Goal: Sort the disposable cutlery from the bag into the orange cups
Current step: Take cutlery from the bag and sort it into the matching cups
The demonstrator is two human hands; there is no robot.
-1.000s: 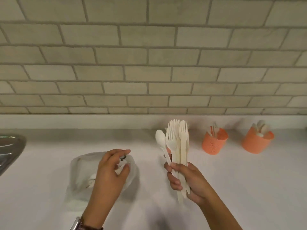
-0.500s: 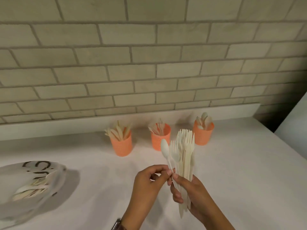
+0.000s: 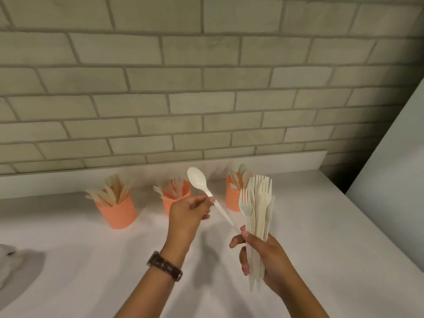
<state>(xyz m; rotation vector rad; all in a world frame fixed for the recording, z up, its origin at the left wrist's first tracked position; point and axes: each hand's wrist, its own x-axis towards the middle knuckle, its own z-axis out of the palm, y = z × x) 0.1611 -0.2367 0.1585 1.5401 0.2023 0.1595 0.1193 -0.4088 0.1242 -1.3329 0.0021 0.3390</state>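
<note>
Our left hand (image 3: 187,213) pinches a white plastic spoon (image 3: 207,192) by the neck between thumb and fingertips, the bowl tipped up and to the left, the handle slanting down and to the right toward our other hand. The handle's tip ends just short of our right thumb; we cannot tell whether they touch. A dark watch (image 3: 164,266) sits on our left wrist.

Our right hand (image 3: 263,255) is closed around a bundle of forks (image 3: 259,216), held upright with the tines at the top and the handle ends poking out below the palm. The bundle is cream-coloured, and one paler fork stands at its left edge.

Beyond our hands, three orange cups stand in a row on the white tabletop (image 3: 321,237) near the brick wall (image 3: 206,88). The left cup (image 3: 118,211) is off to the left of our left hand and holds flat cream pieces that look like knives. The middle cup (image 3: 175,197) is just behind our left hand, partly covered by it, and holds forks. The right cup (image 3: 234,196) stands behind the gap between our hands, partly hidden by the fork bundle, and holds spoons. The spoon's bowl hangs in the air between the middle and right cups as we see it.

Far to the left of our left hand, at the frame edge, lies a bit of the clear bag (image 3: 6,260) on the tabletop.
</note>
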